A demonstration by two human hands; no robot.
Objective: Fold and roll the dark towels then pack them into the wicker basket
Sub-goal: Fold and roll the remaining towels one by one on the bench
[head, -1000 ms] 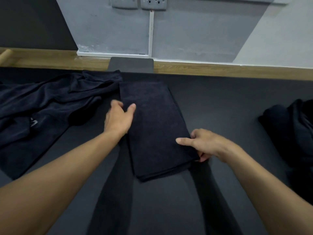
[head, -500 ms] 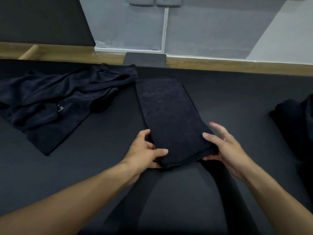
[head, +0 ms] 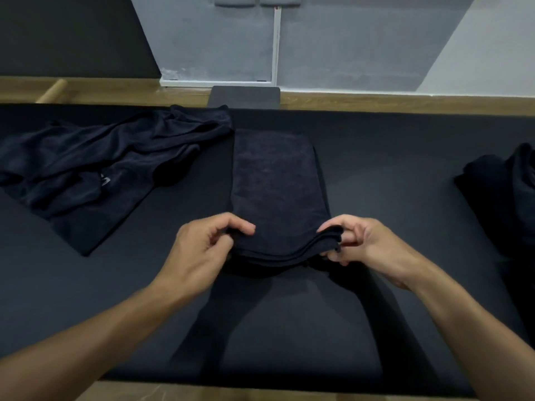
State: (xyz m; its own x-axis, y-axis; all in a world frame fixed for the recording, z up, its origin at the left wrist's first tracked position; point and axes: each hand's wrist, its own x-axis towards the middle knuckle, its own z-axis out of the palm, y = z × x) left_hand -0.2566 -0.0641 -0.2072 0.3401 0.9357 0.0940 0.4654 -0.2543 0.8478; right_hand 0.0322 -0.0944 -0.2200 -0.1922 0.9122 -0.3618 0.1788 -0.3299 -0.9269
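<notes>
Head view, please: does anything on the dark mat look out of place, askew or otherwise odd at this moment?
Only the crumpled towel at the far left of the mat stands out: it lies bunched and unfolded. The folded towel, pinched at its near corners by the left hand and right hand, lies straight.

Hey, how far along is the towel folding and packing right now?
Done: the long dark navy towel is folded into a narrow strip. In hand: left hand and right hand pinch its near end, not yet rolled. Left: the crumpled dark towel heap at left, then packing.
</notes>
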